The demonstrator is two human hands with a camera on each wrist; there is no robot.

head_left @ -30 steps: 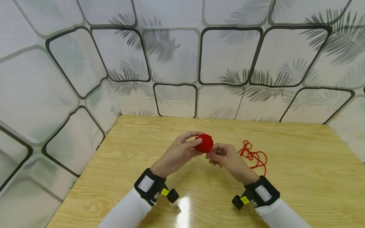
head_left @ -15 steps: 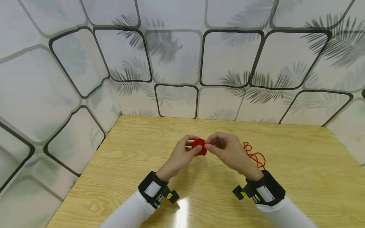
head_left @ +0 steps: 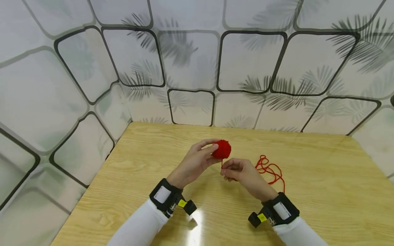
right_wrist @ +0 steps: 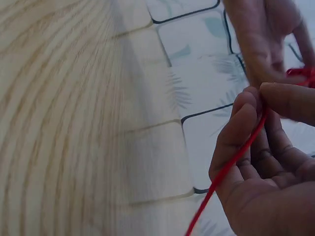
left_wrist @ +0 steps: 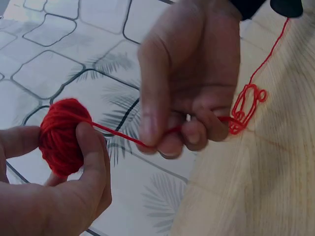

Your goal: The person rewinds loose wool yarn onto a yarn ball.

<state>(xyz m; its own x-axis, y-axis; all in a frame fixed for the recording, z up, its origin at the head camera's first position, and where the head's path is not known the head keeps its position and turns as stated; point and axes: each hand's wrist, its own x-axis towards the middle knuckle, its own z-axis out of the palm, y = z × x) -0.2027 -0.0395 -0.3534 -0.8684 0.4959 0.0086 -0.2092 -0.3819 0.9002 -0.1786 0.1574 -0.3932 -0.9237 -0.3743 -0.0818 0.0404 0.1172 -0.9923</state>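
Note:
A ball of red yarn [head_left: 223, 149] is held up over the table, gripped between the thumb and fingers of my left hand [head_left: 197, 162]. Just below and to the right of it, my right hand [head_left: 243, 174] pinches the strand between thumb and forefinger. In the left wrist view the strand [left_wrist: 118, 133] runs taut from the ball [left_wrist: 63, 140] to the right fingertips, then passes across the curled fingers. From the right hand the yarn tail [right_wrist: 216, 182] hangs down in the right wrist view.
Loose loops of red yarn [head_left: 271, 171] lie on the wooden table [head_left: 323, 191] right of the right hand. A patterned wall covering [head_left: 191, 61] rises behind the table and along its left side. Each wrist wears a black strap with a small camera.
The right hand went up over the ball's top, then came back down below it with the strand. The left hand tipped the ball and raised it slightly again.

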